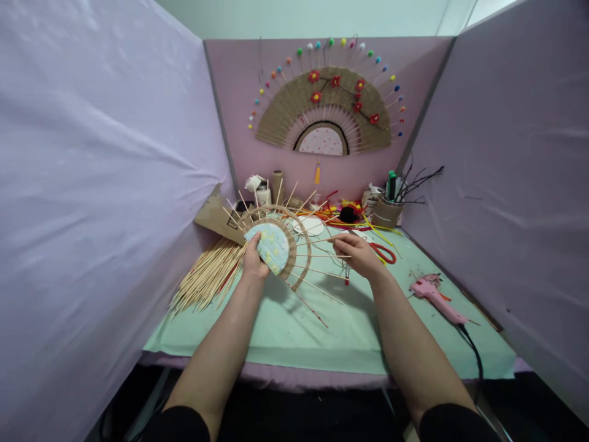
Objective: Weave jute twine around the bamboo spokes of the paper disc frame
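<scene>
My left hand [256, 256] grips the flat edge of a half-round craft fan [275, 247], its thumb on the pale blue and yellow patterned centre. Brown twine rings the centre, and thin wooden sticks fan outward from it. A second, wider band of twine [307, 252] crosses the sticks further out. One stick at the near end is reddish [313, 309]. To the right, my right hand [354, 250] has its fingers pinched at the outer end of one of the sticks. The fan is held tilted above the green tabletop [304, 337].
A heap of wooden sticks [207, 276] lies left, beside cardboard [218, 215]. Red-handled scissors [384, 253] and a pink glue gun [437, 298] with a cord lie right. Behind are coloured pipe cleaners [322, 215] and a can [387, 213]. A finished fan [294, 104] hangs on the back panel.
</scene>
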A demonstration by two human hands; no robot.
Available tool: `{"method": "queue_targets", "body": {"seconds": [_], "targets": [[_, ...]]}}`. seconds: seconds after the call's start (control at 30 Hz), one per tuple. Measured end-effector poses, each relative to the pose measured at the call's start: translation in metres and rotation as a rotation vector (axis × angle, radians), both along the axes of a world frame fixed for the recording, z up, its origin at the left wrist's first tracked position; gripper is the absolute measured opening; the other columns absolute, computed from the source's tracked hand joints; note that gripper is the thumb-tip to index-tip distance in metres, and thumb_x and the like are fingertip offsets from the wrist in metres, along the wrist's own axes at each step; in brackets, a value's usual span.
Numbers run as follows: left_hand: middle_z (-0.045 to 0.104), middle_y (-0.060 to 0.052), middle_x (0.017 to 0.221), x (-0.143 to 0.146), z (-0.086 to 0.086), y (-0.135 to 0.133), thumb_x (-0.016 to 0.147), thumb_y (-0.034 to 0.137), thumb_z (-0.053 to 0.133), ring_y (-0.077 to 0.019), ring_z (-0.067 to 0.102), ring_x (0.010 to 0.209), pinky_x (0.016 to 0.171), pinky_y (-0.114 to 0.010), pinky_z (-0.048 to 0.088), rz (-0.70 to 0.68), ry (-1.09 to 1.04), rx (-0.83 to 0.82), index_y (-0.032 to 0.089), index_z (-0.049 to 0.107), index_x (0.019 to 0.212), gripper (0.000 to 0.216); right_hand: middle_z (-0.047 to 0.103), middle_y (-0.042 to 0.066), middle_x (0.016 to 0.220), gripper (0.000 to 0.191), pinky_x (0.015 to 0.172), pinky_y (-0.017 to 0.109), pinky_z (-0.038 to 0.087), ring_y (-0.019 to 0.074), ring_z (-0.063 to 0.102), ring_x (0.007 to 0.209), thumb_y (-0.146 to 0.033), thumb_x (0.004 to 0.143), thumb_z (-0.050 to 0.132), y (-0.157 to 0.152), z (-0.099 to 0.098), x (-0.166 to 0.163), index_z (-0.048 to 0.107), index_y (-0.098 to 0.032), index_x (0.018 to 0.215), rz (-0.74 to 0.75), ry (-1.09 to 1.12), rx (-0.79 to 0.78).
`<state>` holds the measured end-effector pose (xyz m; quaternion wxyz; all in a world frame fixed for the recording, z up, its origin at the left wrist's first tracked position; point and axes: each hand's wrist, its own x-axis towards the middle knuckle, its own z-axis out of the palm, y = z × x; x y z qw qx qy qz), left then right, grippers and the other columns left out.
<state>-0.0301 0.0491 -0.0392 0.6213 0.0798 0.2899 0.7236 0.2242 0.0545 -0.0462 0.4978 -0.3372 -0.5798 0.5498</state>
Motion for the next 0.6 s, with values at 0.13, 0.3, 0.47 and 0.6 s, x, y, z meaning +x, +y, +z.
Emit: {"method": "queue_targets", "body": {"seconds": [0.13,0.3,0.47,0.6], "targets": [[0.075,-0.006,0.084,0.002,0.000,-0.001,0.087,0.022,0.055,-0.0186,0.072,0.087,0.092,-0.030,0.052,0.027,-0.014,0.017,0.012,0.065,0.111,0.029,0.061,0.002,0.068,0.028,0.059,0.026,0.037,0.0115,0.049,0.062,-0.042,0.072,0.074,-0.010,0.000,-0.010,0.074,-0.017,0.085,0.181,-0.256,-0.020],[0.075,-0.004,0.080,0.006,0.000,-0.002,0.088,0.022,0.054,-0.0167,0.072,0.079,0.092,-0.030,0.052,0.020,-0.032,-0.013,0.013,0.065,0.114,0.029,0.066,0.005,0.081,0.032,0.067,0.028,0.044,0.0143,0.056,0.073,-0.045,0.074,0.072,-0.016,0.001,-0.017,0.074,-0.017,0.089,0.252,-0.283,0.011],[0.075,-0.005,0.077,0.008,0.000,-0.003,0.090,0.023,0.052,-0.0167,0.072,0.073,0.092,-0.031,0.052,-0.008,-0.048,-0.089,0.011,0.062,0.120,0.034,0.064,0.004,0.077,0.033,0.064,0.027,0.045,0.0135,0.055,0.069,-0.046,0.074,0.071,-0.015,0.000,-0.018,0.072,-0.016,0.086,0.250,-0.264,0.022],[0.076,-0.007,0.088,0.007,-0.002,-0.003,0.089,0.024,0.053,-0.0194,0.073,0.084,0.095,-0.035,0.051,-0.054,-0.045,-0.100,0.014,0.060,0.125,0.038,0.067,0.005,0.081,0.027,0.074,0.032,0.049,0.0168,0.061,0.075,-0.043,0.075,0.071,-0.011,0.000,-0.017,0.071,-0.017,0.082,0.284,-0.267,0.024]]}}
